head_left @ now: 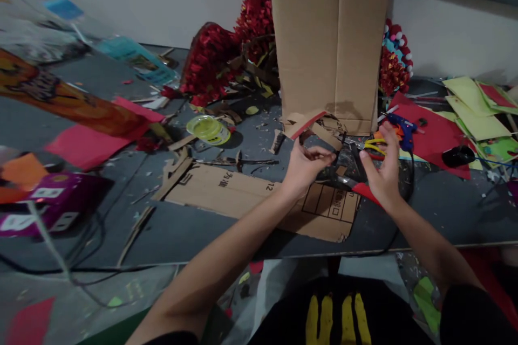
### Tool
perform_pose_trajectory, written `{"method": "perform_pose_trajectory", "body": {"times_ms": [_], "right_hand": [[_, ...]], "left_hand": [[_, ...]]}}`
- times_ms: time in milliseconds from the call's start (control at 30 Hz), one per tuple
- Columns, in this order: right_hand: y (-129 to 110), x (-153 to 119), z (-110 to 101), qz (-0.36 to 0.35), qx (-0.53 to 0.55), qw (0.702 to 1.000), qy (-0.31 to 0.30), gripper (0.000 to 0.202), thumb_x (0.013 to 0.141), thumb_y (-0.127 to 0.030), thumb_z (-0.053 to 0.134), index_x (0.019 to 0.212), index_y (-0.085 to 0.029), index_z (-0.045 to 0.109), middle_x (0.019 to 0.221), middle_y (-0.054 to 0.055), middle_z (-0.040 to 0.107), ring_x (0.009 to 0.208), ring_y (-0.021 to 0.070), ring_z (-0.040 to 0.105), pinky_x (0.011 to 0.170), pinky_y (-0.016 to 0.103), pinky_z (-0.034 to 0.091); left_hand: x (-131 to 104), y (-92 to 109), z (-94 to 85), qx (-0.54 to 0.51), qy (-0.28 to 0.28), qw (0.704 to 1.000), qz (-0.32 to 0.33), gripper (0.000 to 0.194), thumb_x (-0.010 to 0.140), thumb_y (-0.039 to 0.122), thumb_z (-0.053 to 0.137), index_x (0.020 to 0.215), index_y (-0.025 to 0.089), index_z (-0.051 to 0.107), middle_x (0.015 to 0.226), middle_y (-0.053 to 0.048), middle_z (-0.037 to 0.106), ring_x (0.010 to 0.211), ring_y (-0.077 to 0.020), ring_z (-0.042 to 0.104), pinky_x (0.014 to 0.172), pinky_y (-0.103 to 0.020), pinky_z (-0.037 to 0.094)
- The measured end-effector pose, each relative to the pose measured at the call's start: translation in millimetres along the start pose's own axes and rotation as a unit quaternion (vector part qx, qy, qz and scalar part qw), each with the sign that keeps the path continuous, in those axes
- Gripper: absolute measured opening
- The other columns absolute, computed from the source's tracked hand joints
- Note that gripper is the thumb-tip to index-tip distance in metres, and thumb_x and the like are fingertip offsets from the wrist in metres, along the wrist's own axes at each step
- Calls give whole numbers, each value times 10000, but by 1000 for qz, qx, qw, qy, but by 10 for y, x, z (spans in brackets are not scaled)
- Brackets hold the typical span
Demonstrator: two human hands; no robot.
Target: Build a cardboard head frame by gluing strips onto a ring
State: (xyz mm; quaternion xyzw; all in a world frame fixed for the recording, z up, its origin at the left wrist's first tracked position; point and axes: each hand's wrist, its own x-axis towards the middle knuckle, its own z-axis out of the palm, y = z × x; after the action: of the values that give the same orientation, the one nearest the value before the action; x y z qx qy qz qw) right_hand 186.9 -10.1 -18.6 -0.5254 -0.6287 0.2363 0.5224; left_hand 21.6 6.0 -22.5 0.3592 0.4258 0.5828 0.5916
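Observation:
My left hand (pixel 309 167) is closed, thumb and forefinger pinched together beside a thin dark piece; what they grip is too small to make out. Just above it are bent cardboard strips (pixel 328 136), one with a red edge (pixel 309 124); whether the hand touches them is unclear. My right hand (pixel 383 170) has its thumb and fingers apart. Near its thumb tip is a black strip (pixel 358 160). A yellow-handled tool (pixel 375 143) shows between thumb and fingers, apparently behind them. Under both hands lies a flat printed cardboard piece (pixel 232 191).
A tall cardboard panel (pixel 309 38) stands at the back. A blue glue gun (pixel 407 128) lies right, near red paper (pixel 441 140) and a black roll (pixel 458 156). Leftward are a yellow-green tub (pixel 208 129), an orange tube (pixel 68 94) and a purple power strip (pixel 60 202) with cables.

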Motion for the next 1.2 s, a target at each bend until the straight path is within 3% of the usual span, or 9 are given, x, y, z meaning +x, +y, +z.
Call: {"method": "perform_pose_trajectory", "body": {"times_ms": [67, 167, 267, 367, 567, 733, 900, 1067, 1200], "right_hand": [[-29, -70, 87, 64, 85, 992, -70, 613, 797, -389, 632, 1338, -295, 361, 1425, 105, 417, 1203, 226, 503, 995, 428, 436], [-34, -112, 199, 174, 213, 948, -158, 618, 739, -441, 674, 1263, -265, 397, 1252, 94, 564, 995, 183, 613, 890, 354, 507], [-6, -29, 192, 235, 266, 925, -136, 480, 684, -441, 707, 1074, -235, 519, 979, 36, 643, 824, 150, 616, 755, 292, 529], [16, 132, 64, 280, 304, 902, -122, 371, 634, -409, 736, 904, -213, 575, 757, -20, 601, 632, 100, 542, 594, 236, 487], [52, 354, -213, 303, 374, 861, -162, 256, 647, -377, 736, 769, -198, 602, 627, -69, 462, 505, 37, 386, 476, 181, 393], [117, 369, -276, 297, 382, 855, -184, 311, 638, -429, 774, 688, -195, 575, 666, -54, 497, 515, 35, 397, 486, 192, 417], [216, 383, -264, 333, 403, 841, -138, 361, 575, -431, 828, 765, -221, 603, 744, -54, 600, 568, 35, 480, 548, 177, 464], [296, 394, -244, 302, 360, 874, -124, 364, 609, -417, 803, 881, -262, 617, 908, -30, 679, 776, 88, 617, 717, 231, 530], [298, 387, -228, 257, 305, 911, -108, 395, 619, -374, 791, 963, -272, 623, 1018, -22, 684, 879, 107, 640, 827, 274, 533]], "left_hand": [[-16, -11, -4, 7, -30, 999, -11, 781, 505, 163, 795, 1165, 190, 378, 589, 73, 656, 541, -107, 612, 574, -216, 482], [-63, -26, 10, 21, -81, 996, -31, 804, 510, 152, 793, 1202, 183, 384, 596, 50, 664, 560, -113, 620, 593, -220, 491], [-103, -20, 27, 17, -110, 993, -38, 758, 543, 175, 790, 1192, 180, 397, 624, 33, 665, 580, -111, 617, 611, -224, 493], [-92, 22, 16, -12, -117, 992, -52, 616, 630, 283, 737, 1157, 185, 435, 706, 6, 676, 600, -116, 616, 596, -236, 497], [20, 150, -57, -91, -117, 982, -115, 417, 668, 509, 619, 899, 163, 600, 791, -57, 687, 685, -166, 643, 578, -263, 515], [57, 164, -76, -120, -94, 977, -151, 268, 683, 359, 701, 850, 158, 640, 755, -29, 678, 614, -111, 617, 565, -216, 519], [63, 159, -90, -145, -89, 971, -169, 280, 625, 219, 788, 842, 154, 624, 673, 30, 637, 542, -56, 580, 530, -159, 508], [89, 122, -114, -105, -81, 980, -150, 340, 587, 243, 815, 847, 156, 613, 656, 41, 626, 527, -51, 572, 521, -153, 494], [134, -5, -147, 6, -57, 997, -53, 343, 617, 285, 796, 861, 160, 588, 666, 30, 629, 545, -64, 574, 572, -182, 490]]}}
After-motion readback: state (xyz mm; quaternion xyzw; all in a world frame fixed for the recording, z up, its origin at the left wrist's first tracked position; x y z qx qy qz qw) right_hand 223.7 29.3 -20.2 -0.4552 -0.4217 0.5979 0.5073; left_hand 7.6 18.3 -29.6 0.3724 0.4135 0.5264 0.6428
